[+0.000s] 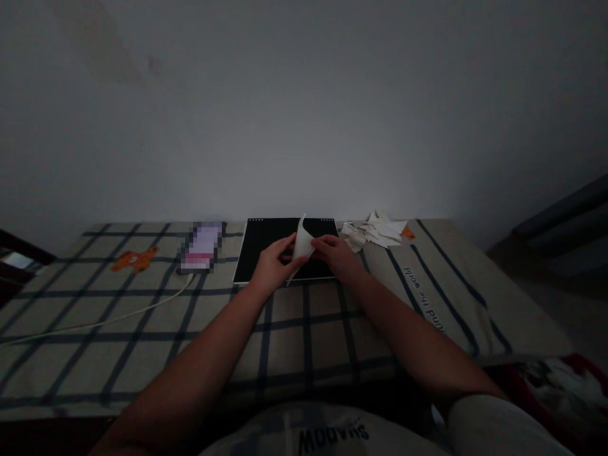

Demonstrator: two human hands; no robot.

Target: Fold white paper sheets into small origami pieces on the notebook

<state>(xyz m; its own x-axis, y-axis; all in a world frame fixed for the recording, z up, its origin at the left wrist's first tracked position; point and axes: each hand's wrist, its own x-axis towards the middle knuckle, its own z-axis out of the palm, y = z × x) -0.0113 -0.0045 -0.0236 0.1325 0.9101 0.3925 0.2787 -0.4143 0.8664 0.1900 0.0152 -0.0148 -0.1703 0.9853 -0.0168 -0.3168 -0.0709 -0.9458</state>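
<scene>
Both hands met over the near edge of a black board point(280, 244) that lay flat on a checked cloth point(304, 329) with dark blue lines. Between them stood a small piece of white paper point(302, 244), folded and tilted up on its lower point, its pale face turned toward the camera. The left hand point(272, 266) gripped the paper from the left, fingers curled around its lower edge with the thumb on the near side; the right hand point(336, 254) pinched it from the right, fingertips closed on the opposite edge. So the paper sat squeezed between the 2 hands, just above the board, touching both. To the right of the board, well apart from the hands, a loose pile of folded white paper pieces point(375, 231) rested on the cloth. To the left of the board lay a phone point(202, 248) with a lit screen, and a white cable point(114, 313) ran from it across the cloth toward the left edge. An orange bear print point(135, 259) showed on the cloth farther left
</scene>
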